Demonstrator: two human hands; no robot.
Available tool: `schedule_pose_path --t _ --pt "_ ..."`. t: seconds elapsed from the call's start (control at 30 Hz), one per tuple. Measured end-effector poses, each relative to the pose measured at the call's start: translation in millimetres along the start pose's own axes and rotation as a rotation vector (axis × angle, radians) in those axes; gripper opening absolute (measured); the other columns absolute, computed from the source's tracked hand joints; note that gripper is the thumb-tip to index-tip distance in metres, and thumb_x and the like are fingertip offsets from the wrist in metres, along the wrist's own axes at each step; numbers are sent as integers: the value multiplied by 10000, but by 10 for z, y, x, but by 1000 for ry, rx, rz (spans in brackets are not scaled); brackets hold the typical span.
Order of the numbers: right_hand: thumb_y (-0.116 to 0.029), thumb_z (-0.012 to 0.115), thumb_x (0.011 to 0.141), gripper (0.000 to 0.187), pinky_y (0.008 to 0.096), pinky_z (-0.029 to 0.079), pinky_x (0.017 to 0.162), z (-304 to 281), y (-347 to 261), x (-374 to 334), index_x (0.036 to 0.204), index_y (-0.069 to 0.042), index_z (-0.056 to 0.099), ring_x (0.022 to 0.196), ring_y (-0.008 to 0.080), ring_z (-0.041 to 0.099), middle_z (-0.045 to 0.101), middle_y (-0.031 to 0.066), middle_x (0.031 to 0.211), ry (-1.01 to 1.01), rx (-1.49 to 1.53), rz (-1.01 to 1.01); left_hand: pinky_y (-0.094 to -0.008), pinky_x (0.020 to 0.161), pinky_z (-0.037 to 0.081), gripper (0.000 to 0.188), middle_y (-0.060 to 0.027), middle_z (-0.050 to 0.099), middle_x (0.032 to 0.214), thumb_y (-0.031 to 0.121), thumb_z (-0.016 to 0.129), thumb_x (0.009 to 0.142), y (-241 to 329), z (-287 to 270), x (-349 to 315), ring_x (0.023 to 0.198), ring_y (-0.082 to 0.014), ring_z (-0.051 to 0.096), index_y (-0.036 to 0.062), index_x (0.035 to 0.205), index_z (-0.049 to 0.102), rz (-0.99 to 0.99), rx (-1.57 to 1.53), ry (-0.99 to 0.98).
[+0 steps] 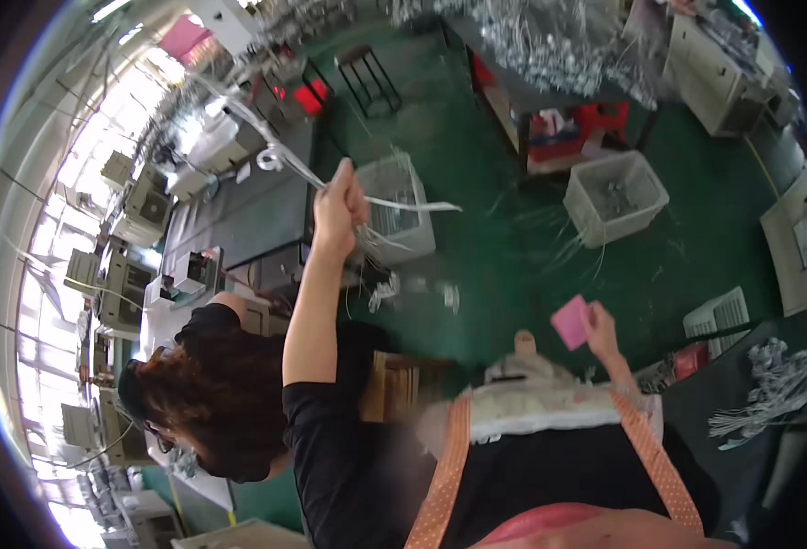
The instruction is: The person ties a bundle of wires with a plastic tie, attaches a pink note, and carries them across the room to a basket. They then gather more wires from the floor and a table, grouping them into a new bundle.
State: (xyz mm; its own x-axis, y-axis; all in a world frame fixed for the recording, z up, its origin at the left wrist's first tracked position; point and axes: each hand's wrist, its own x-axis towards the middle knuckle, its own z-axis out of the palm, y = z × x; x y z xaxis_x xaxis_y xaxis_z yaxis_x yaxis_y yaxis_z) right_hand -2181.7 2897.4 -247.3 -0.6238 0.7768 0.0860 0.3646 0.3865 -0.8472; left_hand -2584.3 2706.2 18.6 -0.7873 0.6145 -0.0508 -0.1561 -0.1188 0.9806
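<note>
My left hand (337, 212) is raised and stretched out ahead, its fingers closed round a bundle of thin white and grey cables (284, 157). The cables stick out on both sides of the fist; one end has a small loop, and loose ends trail to the right. Beyond and beneath this hand is a translucent plastic bin (422, 215) on the floor. Low on the right, my right hand (602, 331) pinches a flat pink square piece (570, 322), which looks like paper or card. I cannot tell its exact material.
A co-worker with dark hair (207, 393) sits close at my left, beside a long bench with machines (129, 284). Another translucent bin (664, 197) stands ahead right, near a table heaped with cables (550, 55). A cable bundle (774, 393) lies on a dark surface at right. A stool (358, 57) stands far off.
</note>
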Motion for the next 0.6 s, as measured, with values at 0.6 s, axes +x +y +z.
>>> schedule_pose_path --t 0.6 --pt "-128 555 889 165 315 391 559 1250 -303 4261 833 11 486 573 259 428 468 169 671 -172 61 -59 -255 398 141 544 31 183 488 358 437 966 422 -871 2735 401 -83 138 139 508 241 140 -173 400"
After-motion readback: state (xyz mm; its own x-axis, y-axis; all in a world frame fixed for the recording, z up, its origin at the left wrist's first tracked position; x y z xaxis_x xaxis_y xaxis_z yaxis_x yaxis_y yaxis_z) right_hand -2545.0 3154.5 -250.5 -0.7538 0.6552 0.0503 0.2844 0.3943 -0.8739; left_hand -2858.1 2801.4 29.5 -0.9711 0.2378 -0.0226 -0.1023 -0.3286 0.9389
